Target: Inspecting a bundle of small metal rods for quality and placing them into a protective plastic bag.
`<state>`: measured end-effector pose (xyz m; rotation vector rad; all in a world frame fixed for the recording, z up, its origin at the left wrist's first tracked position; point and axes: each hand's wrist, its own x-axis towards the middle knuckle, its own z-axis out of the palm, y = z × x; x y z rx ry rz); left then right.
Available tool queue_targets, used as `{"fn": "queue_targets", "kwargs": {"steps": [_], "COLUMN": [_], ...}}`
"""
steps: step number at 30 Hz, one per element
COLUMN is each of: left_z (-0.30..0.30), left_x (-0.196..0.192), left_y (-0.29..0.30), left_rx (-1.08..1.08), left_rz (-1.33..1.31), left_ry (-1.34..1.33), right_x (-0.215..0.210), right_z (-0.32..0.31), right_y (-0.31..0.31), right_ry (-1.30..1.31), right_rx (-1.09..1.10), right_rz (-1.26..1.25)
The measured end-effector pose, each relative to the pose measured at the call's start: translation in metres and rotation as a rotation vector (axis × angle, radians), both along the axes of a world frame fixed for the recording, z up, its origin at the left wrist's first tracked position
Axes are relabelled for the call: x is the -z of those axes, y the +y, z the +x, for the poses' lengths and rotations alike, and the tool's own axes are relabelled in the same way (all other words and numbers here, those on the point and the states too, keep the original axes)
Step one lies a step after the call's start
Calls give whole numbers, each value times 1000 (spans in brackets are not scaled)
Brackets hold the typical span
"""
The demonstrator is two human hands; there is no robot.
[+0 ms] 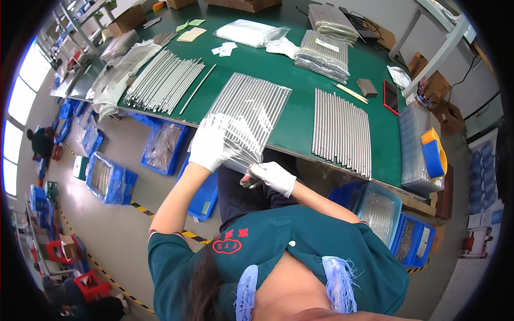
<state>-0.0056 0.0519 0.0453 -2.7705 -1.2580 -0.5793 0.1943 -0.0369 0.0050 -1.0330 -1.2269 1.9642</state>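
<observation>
A clear plastic bag (256, 104) with a flat row of thin metal rods in it lies at a slant over the near edge of the green table. My left hand (210, 143), in a white glove, grips the bag's lower left side; the film's glare partly hides its fingers. Below the table edge, my gloved right hand (273, 178) is closed on the gathered loose end of the bag. To the right lies a neat row of bare metal rods (341, 134). At the left is a larger pile of rods (165, 82), with a single rod (198, 89) apart from it.
Filled bags of rods (321, 56) are stacked at the back right. A white pack of plastic bags (251, 33) lies at the back. A pale stick-like tool (350, 93), a grey block (367, 87) and a red-edged phone (391, 97) sit right. Blue bins (162, 147) stand below the table.
</observation>
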Motion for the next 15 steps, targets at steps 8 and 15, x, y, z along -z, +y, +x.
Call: {"fn": "queue_targets", "kwargs": {"steps": [8, 15], "left_z": [22, 31], "left_x": [7, 13], "left_y": [11, 15], "left_rx": [-65, -271], "left_rz": [100, -13], "left_ry": [-42, 16], "right_x": [-5, -5], "right_z": [-1, 0], "right_y": [-1, -1], "right_ry": [8, 40], "right_rx": [17, 44], "right_rz": [-6, 37]}}
